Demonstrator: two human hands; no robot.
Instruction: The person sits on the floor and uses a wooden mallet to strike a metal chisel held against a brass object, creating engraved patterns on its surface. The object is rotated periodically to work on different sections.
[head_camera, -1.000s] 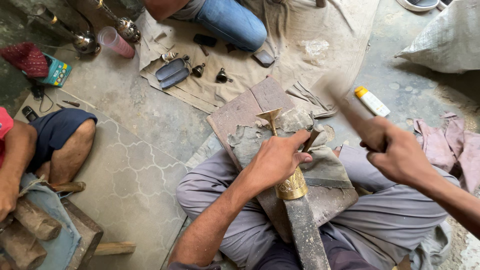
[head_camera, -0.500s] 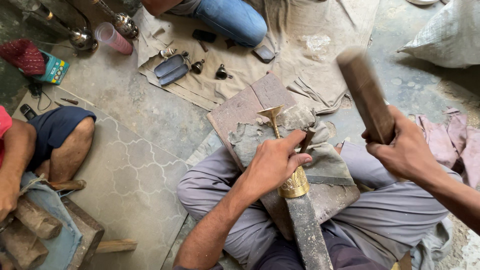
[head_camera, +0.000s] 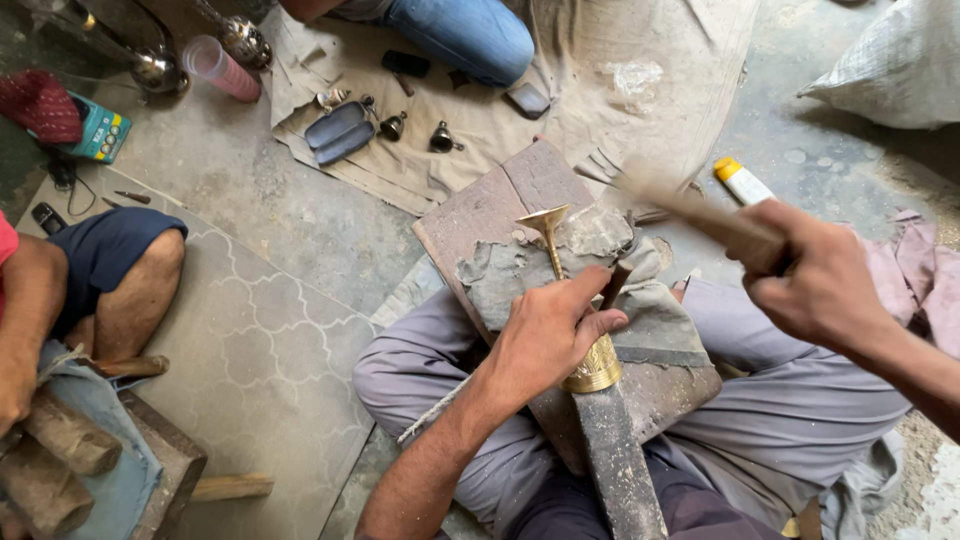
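My left hand (head_camera: 553, 333) grips a brass horn-shaped piece (head_camera: 549, 228) with a flared end, mounted on a long grey rod (head_camera: 617, 462) with a brass collar (head_camera: 597, 370). It lies on a grey rag (head_camera: 520, 272) over a brown wooden board (head_camera: 497, 207) across my lap. A thin dark tool (head_camera: 613, 284) pokes out between my left fingers. My right hand (head_camera: 812, 272) swings a wooden mallet (head_camera: 684, 207), blurred, just above and right of the brass piece.
Another person's bent leg (head_camera: 125, 290) and wooden blocks (head_camera: 60, 450) are at the left. A second person in jeans (head_camera: 462, 35) kneels on a beige cloth (head_camera: 620, 70) with small metal parts (head_camera: 340, 130). A pink cup (head_camera: 222, 68), a yellow-capped tube (head_camera: 742, 182) and a sack (head_camera: 900, 65) lie around.
The mallet in my right hand has swung down and left from a raised position toward the brass piece. My left hand stays in place on the piece.
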